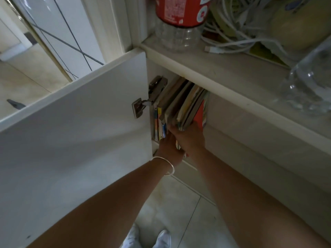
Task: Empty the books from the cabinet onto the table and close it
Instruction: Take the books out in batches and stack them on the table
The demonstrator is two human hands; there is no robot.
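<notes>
white shoes (146, 238) stood on the tiled floor (179, 208) nearest the camera. both arms reached past the open cabinet door (77, 126); the left hand (168, 147), with a bangle (165, 165) at its wrist, and the right hand (190, 138) gripped the leaning books (180, 102) inside the cabinet. beyond, a bottle (179, 20) and cables (231, 31) sat on the surface (232, 68).

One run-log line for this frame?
stage: pulling books | left hand: on books | right hand: gripping books | cabinet door: open
</notes>
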